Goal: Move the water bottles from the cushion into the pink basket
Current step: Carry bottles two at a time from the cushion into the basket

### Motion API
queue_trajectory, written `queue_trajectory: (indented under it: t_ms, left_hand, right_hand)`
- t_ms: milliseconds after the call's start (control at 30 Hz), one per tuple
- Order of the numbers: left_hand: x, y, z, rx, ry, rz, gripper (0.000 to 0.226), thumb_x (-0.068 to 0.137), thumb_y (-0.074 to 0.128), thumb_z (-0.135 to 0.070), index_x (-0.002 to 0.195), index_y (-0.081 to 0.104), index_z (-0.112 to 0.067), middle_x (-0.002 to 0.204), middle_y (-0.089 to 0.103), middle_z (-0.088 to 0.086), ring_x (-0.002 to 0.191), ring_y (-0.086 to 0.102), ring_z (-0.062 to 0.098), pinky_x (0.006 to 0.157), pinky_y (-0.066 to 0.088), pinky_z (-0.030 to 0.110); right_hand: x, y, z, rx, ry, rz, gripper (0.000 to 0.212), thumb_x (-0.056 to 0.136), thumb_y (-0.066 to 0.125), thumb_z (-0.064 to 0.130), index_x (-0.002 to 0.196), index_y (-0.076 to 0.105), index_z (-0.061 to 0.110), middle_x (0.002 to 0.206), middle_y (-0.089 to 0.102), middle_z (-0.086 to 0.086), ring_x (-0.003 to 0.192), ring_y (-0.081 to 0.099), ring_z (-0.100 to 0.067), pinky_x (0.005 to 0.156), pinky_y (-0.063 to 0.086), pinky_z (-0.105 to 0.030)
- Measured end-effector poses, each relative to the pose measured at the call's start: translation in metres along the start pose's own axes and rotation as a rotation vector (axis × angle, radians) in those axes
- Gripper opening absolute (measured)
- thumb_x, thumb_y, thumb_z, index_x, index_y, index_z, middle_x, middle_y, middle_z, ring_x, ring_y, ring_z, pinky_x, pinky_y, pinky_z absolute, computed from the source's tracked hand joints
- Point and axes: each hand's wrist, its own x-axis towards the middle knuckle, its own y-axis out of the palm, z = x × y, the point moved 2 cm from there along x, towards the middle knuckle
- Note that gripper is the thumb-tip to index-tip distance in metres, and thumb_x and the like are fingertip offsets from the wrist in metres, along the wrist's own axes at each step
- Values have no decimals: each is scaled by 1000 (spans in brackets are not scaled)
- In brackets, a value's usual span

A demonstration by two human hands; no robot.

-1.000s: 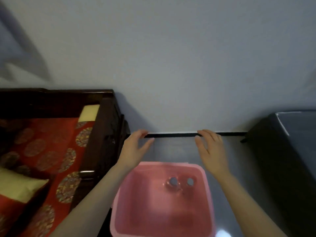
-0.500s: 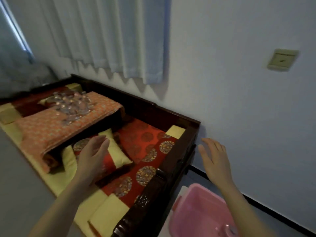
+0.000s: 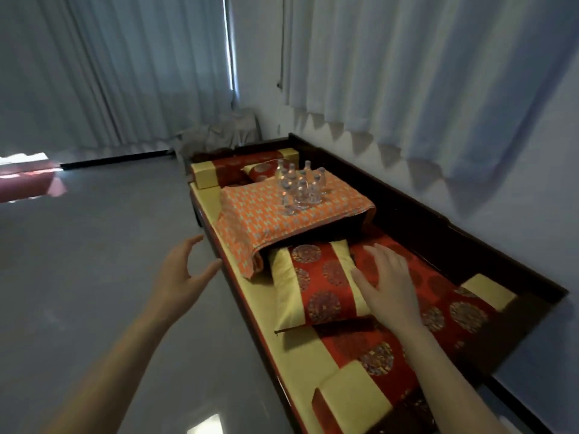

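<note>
Head view: the left hand (image 3: 180, 274) is hovering over the floor (image 3: 94, 245), just beside the front rail of the bench (image 3: 470, 245). Its fingers are spreading wide, the thumb is standing apart, and it is holding nothing. The right hand (image 3: 388, 283) is reaching palm down over the bench with its fingers fanned apart, also holding nothing. It is lying over the right edge of the pillow (image 3: 316, 289); whether it is touching the fabric cannot be told.

Beyond the pillow, the cushion (image 3: 266, 220) is lying flat across the bench seat, with its near edge overlapping the far end of the pillow. The bottles (image 3: 299, 187) are standing on top of the cushion in one tight cluster, toward its far, wall-side part and well apart from both hands. Each bottle is standing upright, with its long axis vertical and its cap pointing up. The bottles are clear, and overlap is making an exact count uncertain.

A second pillow (image 3: 260, 172) is lying just behind the cushion. Curtains (image 3: 125, 73) are hanging behind the bench.
</note>
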Motion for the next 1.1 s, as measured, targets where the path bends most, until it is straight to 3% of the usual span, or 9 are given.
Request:
queue_trajectory:
  t_ms: [200, 467, 667, 833, 1100]
  left_hand:
    - [45, -48, 89, -36, -92, -36, 60, 79, 75, -24, 131, 51, -7, 133, 56, 12, 122, 53, 26, 98, 42, 40]
    - [115, -36, 180, -119, -157, 0, 56, 79, 74, -25, 129, 53, -11, 129, 57, 5, 119, 54, 21, 96, 42, 35]
    - [255, -30, 241, -103, -156, 45, 56, 80, 73, -28, 130, 52, -13, 132, 56, 1, 119, 52, 15, 94, 39, 28]
    - [342, -48, 283, -49, -123, 73, 56, 81, 72, -31, 130, 52, -15, 131, 54, -2, 120, 50, 13, 98, 42, 34]
    - [513, -26, 368, -62, -152, 138, 56, 81, 72, -33, 130, 51, -15, 133, 55, 0, 119, 52, 14, 95, 42, 31]
  right_hand:
    - [32, 74, 76, 34, -21, 81, 55, 86, 52, 48, 132, 49, 19, 137, 48, -2, 127, 38, -22, 105, 34, -36]
    - [91, 163, 107, 25, 24, 121, 43, 84, 66, 34, 125, 55, 24, 133, 49, 1, 125, 38, -18, 95, 33, -28]
    - [196, 269, 120, 45, 88, 150, 49, 84, 65, 36, 129, 54, 21, 138, 47, -2, 129, 37, -23, 97, 37, -36]
    - [256, 332, 128, 41, 168, 198, 54, 84, 67, 37, 132, 49, 21, 135, 48, 0, 127, 38, -24, 95, 43, -41]
    - [378, 423, 148, 30, 226, 156, 50, 73, 72, 28, 119, 60, 13, 118, 60, -10, 113, 53, -32, 92, 39, -40]
